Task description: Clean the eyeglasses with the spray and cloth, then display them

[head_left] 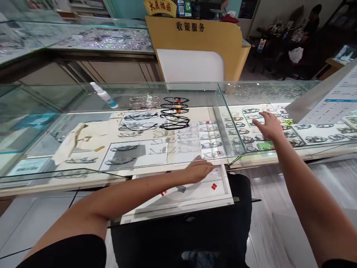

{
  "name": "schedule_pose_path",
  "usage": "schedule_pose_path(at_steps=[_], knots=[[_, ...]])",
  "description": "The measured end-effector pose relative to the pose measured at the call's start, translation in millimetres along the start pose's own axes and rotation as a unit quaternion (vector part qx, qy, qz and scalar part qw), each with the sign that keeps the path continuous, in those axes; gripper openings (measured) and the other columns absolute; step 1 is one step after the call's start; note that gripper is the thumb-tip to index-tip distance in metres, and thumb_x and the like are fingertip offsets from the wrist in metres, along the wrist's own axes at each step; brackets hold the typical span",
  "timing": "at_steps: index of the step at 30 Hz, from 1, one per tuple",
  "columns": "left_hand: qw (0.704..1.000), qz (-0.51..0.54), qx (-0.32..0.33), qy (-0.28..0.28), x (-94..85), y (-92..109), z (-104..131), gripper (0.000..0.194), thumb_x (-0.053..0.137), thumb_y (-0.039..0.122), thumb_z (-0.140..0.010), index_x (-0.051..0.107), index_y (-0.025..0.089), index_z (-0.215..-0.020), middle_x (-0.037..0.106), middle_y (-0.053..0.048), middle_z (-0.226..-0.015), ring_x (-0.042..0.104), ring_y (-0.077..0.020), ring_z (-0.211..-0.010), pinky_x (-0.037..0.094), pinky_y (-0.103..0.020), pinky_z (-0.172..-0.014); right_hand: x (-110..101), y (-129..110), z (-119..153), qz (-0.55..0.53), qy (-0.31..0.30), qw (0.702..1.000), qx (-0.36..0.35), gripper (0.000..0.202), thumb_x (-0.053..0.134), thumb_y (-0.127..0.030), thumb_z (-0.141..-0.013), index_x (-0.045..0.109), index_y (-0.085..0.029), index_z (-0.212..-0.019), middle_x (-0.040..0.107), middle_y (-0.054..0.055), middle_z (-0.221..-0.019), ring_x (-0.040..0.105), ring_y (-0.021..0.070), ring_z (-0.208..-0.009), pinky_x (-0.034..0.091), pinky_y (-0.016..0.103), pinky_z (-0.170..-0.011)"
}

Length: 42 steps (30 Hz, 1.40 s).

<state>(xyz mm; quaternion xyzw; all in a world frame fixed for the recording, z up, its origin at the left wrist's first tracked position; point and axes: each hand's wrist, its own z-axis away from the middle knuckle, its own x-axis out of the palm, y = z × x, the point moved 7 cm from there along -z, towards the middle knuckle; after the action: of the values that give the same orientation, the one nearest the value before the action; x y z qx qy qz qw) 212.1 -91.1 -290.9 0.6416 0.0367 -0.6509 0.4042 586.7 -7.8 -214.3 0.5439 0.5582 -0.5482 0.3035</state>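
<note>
My left hand (pixel 198 170) is over the pulled-out drawer (pixel 228 188), its fingers curled together; whatever they hold, if anything, is hidden. In the drawer lie a red square packet (pixel 214 186) and a grey piece (pixel 181 189). Over the right-hand glass case, my right hand (pixel 269 126) has its fingers spread and nothing in them. Rows of eyeglasses (pixel 242 131) show around and beneath it; I cannot tell whether it touches the glass. Left of centre, black-framed eyeglasses (pixel 174 122) are lined up in a column, with thinner frames (pixel 138 126) beside them.
A white spray bottle (pixel 103 95) stands tilted-looking on the glass counter. A pale cloth (pixel 71 143) is at the left. A white printed sign (pixel 329 100) rises at the right. Behind the counter is a yellow cashier desk (pixel 237 52); a person (pixel 312 20) is far back.
</note>
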Motion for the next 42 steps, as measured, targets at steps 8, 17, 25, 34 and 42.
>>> schedule_pose_path(at_steps=[8, 17, 25, 34, 42], knots=[[0.987, 0.150, -0.033, -0.046, -61.2, 1, 135, 0.065, 0.048, 0.063, -0.111, 0.034, 0.022, -0.063, 0.032, 0.004, -0.057, 0.032, -0.0134, -0.054, 0.024, -0.033, -0.063, -8, -29, -10, -0.135, 0.071, 0.988, 0.015, 0.032, 0.066, -0.051, -0.098, 0.078, -0.025, -0.109, 0.075, 0.027, -0.137, 0.067, 0.0459, -0.137, 0.049, 0.066, -0.117], [0.901, -0.170, -0.222, 0.332, -138.5, -88, 229, 0.037, 0.041, 0.051, -0.112, 0.060, 0.026, -0.091, 0.072, -0.012, -0.098, 0.065, -0.0320, -0.094, 0.046, -0.044, -0.083, 10, -340, 26, -0.165, -0.081, 0.925, -0.333, 0.023, 0.070, -0.042, -0.104, 0.086, -0.026, -0.107, 0.079, 0.011, -0.140, 0.063, 0.0373, -0.139, 0.042, 0.058, -0.122], [0.889, -0.145, -0.267, 0.344, -128.3, -108, 243, 0.038, 0.037, 0.049, -0.112, 0.063, 0.025, -0.096, 0.073, -0.014, -0.108, 0.065, -0.0357, -0.103, 0.047, -0.051, -0.089, 46, -399, 14, 0.036, -0.216, 0.908, -0.356, 0.025, 0.081, -0.045, -0.099, 0.089, -0.024, -0.111, 0.082, 0.011, -0.131, 0.062, 0.0382, -0.135, 0.043, 0.047, -0.111], [0.893, -0.116, -0.276, 0.336, -128.5, -111, 240, 0.040, 0.038, 0.049, -0.112, 0.064, 0.024, -0.094, 0.073, -0.013, -0.109, 0.063, -0.0350, -0.103, 0.046, -0.052, -0.092, 45, -407, 22, 0.062, -0.212, 0.903, -0.369, 0.017, 0.079, -0.033, -0.100, 0.088, -0.019, -0.096, 0.083, 0.014, -0.129, 0.062, 0.0387, -0.135, 0.041, 0.050, -0.114], [0.891, -0.104, -0.286, 0.336, -123.8, -112, 240, 0.036, 0.041, 0.046, -0.110, 0.067, 0.024, -0.099, 0.070, -0.016, -0.114, 0.063, -0.0378, -0.111, 0.049, -0.055, -0.097, 5, -404, 66, -0.086, -0.210, 0.888, -0.399, 0.017, 0.078, -0.033, -0.101, 0.087, -0.020, -0.095, 0.084, 0.011, -0.123, 0.070, 0.0340, -0.125, 0.045, 0.045, -0.107]])
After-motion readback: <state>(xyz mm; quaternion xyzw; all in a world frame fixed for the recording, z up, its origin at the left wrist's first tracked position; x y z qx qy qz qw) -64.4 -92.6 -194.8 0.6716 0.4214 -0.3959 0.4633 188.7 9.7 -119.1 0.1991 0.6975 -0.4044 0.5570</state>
